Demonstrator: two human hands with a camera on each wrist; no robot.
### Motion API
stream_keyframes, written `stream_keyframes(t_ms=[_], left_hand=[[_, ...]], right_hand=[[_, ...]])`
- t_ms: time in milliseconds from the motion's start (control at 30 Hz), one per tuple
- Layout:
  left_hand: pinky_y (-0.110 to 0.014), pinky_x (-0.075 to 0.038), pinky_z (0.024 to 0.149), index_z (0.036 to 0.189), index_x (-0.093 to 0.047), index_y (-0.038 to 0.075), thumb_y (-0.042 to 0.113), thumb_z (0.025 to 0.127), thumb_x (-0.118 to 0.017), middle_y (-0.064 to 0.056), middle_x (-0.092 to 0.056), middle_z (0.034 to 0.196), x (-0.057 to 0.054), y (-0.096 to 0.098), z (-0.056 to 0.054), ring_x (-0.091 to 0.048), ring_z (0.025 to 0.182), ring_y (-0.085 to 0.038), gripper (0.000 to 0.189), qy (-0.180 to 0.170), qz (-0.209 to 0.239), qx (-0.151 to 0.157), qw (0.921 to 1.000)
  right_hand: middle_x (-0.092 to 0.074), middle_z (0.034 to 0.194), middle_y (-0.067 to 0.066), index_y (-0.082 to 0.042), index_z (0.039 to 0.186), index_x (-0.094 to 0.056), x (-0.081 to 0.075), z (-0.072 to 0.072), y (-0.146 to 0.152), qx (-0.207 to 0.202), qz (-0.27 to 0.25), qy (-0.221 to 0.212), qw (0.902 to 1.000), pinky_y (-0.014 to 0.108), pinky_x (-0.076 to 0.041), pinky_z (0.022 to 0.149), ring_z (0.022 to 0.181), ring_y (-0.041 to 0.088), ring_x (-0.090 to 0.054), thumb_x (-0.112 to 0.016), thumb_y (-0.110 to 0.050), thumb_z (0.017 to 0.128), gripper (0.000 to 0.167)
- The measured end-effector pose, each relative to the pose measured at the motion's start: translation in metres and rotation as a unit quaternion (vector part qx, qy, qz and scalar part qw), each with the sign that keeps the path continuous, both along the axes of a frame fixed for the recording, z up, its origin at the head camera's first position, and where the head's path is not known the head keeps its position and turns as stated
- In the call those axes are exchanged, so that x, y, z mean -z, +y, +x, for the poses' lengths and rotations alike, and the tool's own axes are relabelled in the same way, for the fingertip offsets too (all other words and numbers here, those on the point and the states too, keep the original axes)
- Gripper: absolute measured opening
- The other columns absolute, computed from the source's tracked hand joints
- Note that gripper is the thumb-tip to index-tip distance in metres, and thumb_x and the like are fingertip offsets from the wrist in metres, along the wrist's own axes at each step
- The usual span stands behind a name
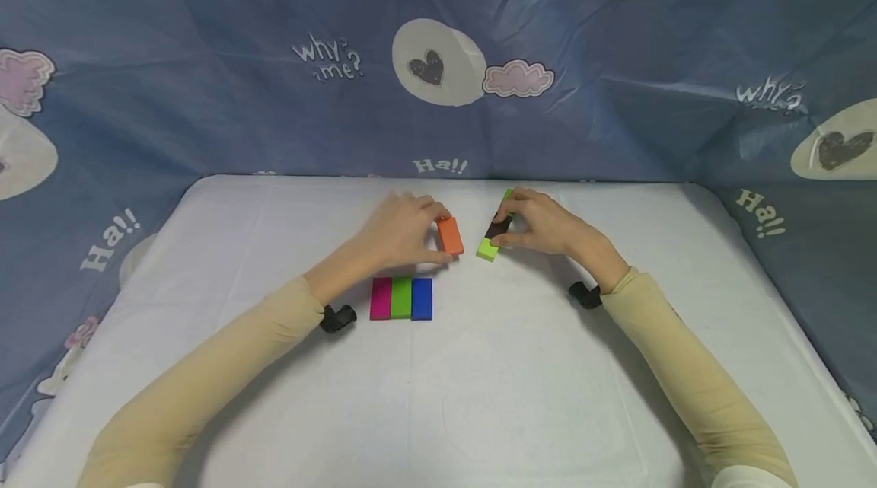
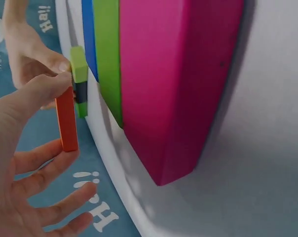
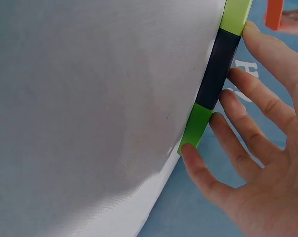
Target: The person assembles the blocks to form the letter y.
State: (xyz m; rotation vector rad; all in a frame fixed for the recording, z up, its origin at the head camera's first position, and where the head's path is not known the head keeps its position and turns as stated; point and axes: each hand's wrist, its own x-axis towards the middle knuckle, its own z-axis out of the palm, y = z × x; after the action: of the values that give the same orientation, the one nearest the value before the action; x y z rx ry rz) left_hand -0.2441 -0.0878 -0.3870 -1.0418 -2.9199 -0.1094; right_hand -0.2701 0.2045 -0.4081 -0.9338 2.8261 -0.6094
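My left hand point(image 1: 404, 233) pinches an orange block point(image 1: 450, 236) between thumb and fingertips, holding it by its two ends. The right hand point(image 1: 541, 221) rests its spread fingertips along one side of a line of blocks laid end to end. That line runs from a yellow-green block point(image 3: 235, 17) through a black block point(image 3: 218, 69) to a green block point(image 3: 197, 127). In the right wrist view the thumb is at the yellow-green block and the little finger reaches onto the green one. The orange block is just left of this line.
Nearer me, below the left hand, a magenta block point(image 1: 380, 298), another green block point(image 1: 401, 298) and a blue block point(image 1: 422, 299) lie side by side. A white cloth covers the table point(image 1: 521, 397). A printed blue curtain point(image 1: 274, 115) rises behind its far edge.
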Motion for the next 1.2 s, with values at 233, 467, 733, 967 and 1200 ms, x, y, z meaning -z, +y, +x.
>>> stream_keyframes(t_ms=[233,467,733,967,1200], left_hand=[[-0.045,-0.057,0.095,0.135,-0.072,0.017,0.069,0.082,-0.083,-0.005,-0.076,0.121,0.007,0.010,-0.018,-0.069,0.098,-0.028,0.075,-0.011,-0.010,-0.019,0.9997],[-0.048,-0.056,0.100,0.135,-0.071,0.016,0.071,0.083,-0.082,-0.006,-0.076,0.125,0.013,0.022,-0.027,-0.068,0.103,-0.027,0.077,-0.023,-0.009,-0.040,0.9989],[-0.050,-0.056,0.102,0.134,-0.072,0.015,0.072,0.083,-0.081,-0.006,-0.076,0.126,0.014,0.032,-0.032,-0.070,0.105,-0.028,0.077,-0.033,-0.007,-0.049,0.9982],[-0.050,-0.056,0.102,0.134,-0.072,0.015,0.072,0.084,-0.080,-0.005,-0.076,0.123,0.014,0.038,-0.033,-0.069,0.103,-0.027,0.076,-0.038,-0.016,-0.046,0.9981],[-0.050,-0.055,0.103,0.135,-0.072,0.015,0.071,0.085,-0.080,-0.006,-0.076,0.125,0.014,0.040,-0.034,-0.068,0.105,-0.028,0.076,-0.043,-0.018,-0.048,0.9978]], right_hand=[[-0.070,0.119,0.008,-0.012,0.117,-0.079,0.000,0.001,-0.001,0.003,0.002,-0.002,1.0000,0.050,-0.055,0.104,0.113,0.028,-0.066,-0.088,-0.041,0.090,0.041],[-0.070,0.118,0.008,-0.011,0.117,-0.079,0.000,0.001,-0.001,-0.001,-0.002,-0.003,1.0000,0.050,-0.055,0.105,0.113,0.028,-0.066,-0.088,-0.039,0.091,0.040],[-0.069,0.118,0.008,-0.011,0.117,-0.078,-0.001,0.001,-0.001,-0.003,0.002,-0.001,1.0000,0.050,-0.055,0.104,0.113,0.028,-0.067,-0.088,-0.040,0.091,0.040],[-0.069,0.119,0.008,-0.011,0.117,-0.079,0.000,-0.001,0.000,-0.005,0.000,-0.002,1.0000,0.051,-0.055,0.104,0.114,0.028,-0.067,-0.087,-0.040,0.091,0.039],[-0.069,0.120,0.008,-0.012,0.118,-0.078,0.000,0.000,0.000,-0.003,0.004,-0.002,1.0000,0.051,-0.055,0.104,0.115,0.029,-0.066,-0.087,-0.041,0.092,0.040]])
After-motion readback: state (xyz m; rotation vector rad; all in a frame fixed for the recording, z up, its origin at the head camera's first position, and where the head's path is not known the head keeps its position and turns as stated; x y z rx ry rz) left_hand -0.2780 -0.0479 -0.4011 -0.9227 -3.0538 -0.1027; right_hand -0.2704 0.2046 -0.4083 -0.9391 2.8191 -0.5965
